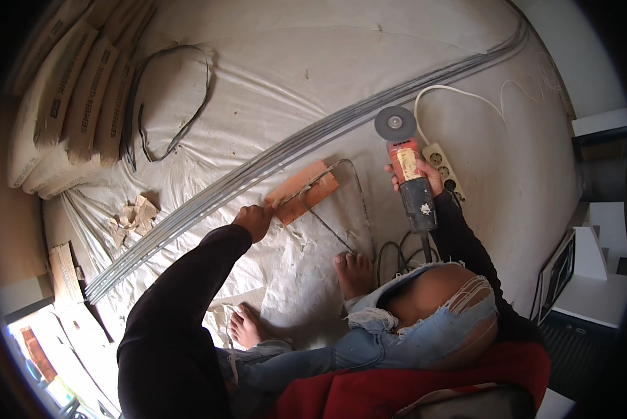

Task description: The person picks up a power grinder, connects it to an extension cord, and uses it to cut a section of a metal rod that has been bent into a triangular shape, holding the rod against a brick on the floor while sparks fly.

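Note:
My right hand (pixel 431 179) is wrapped round the body of a red and black angle grinder (pixel 416 199). Its dark cutting disc (pixel 387 127) points away from me, above the floor and apart from the rod. Closed at the left end of a thin bent steel rod (pixel 360 187) is my left hand (pixel 255 221). The rod crosses over a flat orange block (pixel 285 183) on the floor sheet, and its bent length reaches toward my bare foot (pixel 355 274). Whether the disc is spinning cannot be told.
Long steel bars (pixel 257 162) run diagonally across the sheet-covered floor. Stacked paper sacks (pixel 86 94) stand at the far left, near a loop of black strap (pixel 205 84). A white power strip (pixel 445 166) lies beside the grinder; cables coil near my knee. White furniture (pixel 596 279) stands right.

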`<state>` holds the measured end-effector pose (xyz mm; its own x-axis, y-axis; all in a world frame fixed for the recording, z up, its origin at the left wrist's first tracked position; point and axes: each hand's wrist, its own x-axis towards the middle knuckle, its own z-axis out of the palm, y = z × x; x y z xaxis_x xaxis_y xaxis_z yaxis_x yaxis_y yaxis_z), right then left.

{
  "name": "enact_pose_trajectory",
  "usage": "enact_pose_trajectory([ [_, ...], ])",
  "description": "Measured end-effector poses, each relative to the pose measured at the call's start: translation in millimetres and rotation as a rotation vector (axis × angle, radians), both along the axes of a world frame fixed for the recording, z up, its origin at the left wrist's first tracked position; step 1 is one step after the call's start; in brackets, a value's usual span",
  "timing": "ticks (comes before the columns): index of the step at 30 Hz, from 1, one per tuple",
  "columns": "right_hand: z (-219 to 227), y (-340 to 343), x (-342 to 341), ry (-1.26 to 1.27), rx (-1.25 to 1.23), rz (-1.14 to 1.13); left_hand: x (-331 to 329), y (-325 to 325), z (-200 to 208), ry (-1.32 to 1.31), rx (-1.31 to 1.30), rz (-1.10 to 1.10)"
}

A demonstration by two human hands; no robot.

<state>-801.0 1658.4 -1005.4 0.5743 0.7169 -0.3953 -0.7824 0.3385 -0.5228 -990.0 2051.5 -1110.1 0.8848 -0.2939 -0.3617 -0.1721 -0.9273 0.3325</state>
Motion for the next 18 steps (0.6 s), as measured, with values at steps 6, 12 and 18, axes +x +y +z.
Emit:
enact_pose_trajectory([
  [6, -32.9, -10.0, 6.4, 0.073, -0.091, -0.027, -3.4, -1.8, 12.6, -0.010, -0.075, 0.119],
  [12, -33.9, 5.8, 10.7, 0.029, -0.173, -0.063, 1.3, -12.7, 49.1, 0.099, -0.253, 0.486],
  [18, -47.2, 4.3, 20.7, -0.012, -0.325, 0.007, -12.8, -12.5, 46.8, 0.043, -0.291, 0.536],
])
